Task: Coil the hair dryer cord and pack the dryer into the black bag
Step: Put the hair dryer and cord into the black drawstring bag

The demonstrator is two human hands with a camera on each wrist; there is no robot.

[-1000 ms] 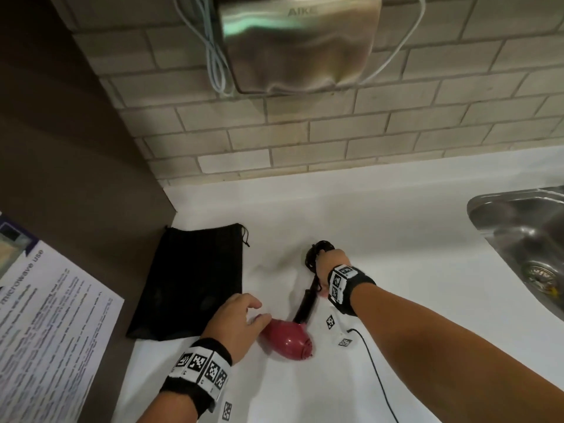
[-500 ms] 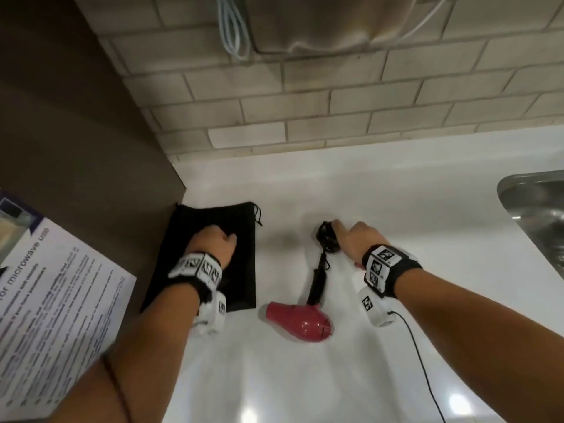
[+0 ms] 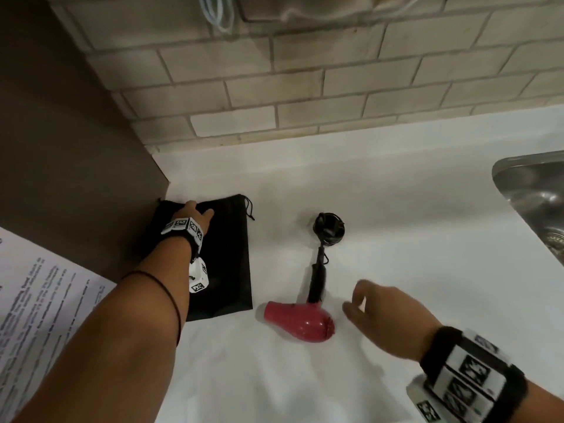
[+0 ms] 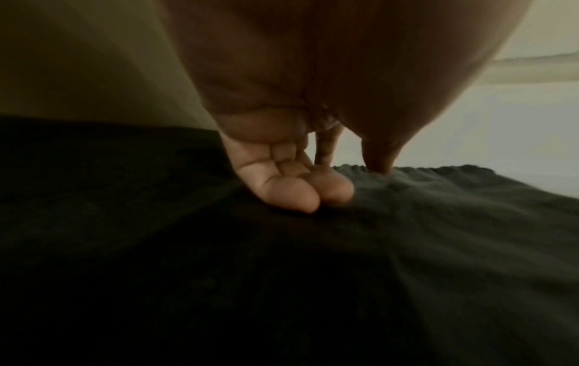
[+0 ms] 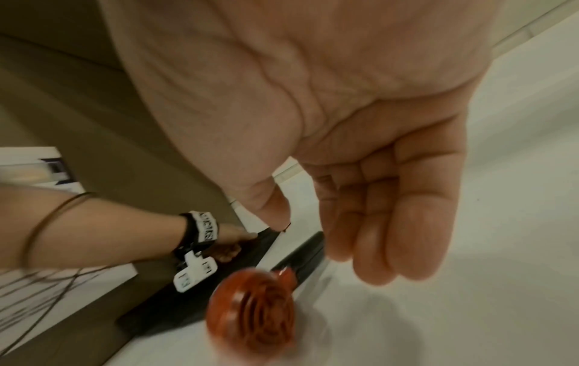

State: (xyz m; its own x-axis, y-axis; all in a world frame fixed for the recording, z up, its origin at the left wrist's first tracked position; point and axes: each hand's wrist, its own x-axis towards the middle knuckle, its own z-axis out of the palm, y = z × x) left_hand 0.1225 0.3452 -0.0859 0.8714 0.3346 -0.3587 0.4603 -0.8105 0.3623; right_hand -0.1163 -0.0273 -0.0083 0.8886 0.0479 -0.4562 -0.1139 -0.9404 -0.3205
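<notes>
The red hair dryer [image 3: 300,320] lies on the white counter [image 3: 412,209], its black handle [image 3: 317,282] pointing away toward the coiled black cord [image 3: 329,228]. Left of it the black drawstring bag [image 3: 227,264] lies flat. My left hand [image 3: 195,213] reaches to the bag's far hem. In the left wrist view the left hand [image 4: 338,178] has its fingers [image 4: 291,195] touching the bag fabric [image 4: 438,235], the thumb on the hem, nothing pinched. My right hand [image 3: 357,300] hovers just right of the dryer, loosely curled and holding nothing. In the right wrist view the right hand [image 5: 329,235] is above the dryer's grille [image 5: 253,312].
A steel sink [image 3: 534,190] is sunk into the counter at the right. A printed paper sheet [image 3: 39,300] lies at the left, beside a brown panel [image 3: 61,148]. A brick-tiled wall [image 3: 305,87] closes the back.
My right hand let go of the coiled cord and drew back beside the dryer's body. My left hand left the dryer, went onto the bag and slid up to its far hem.
</notes>
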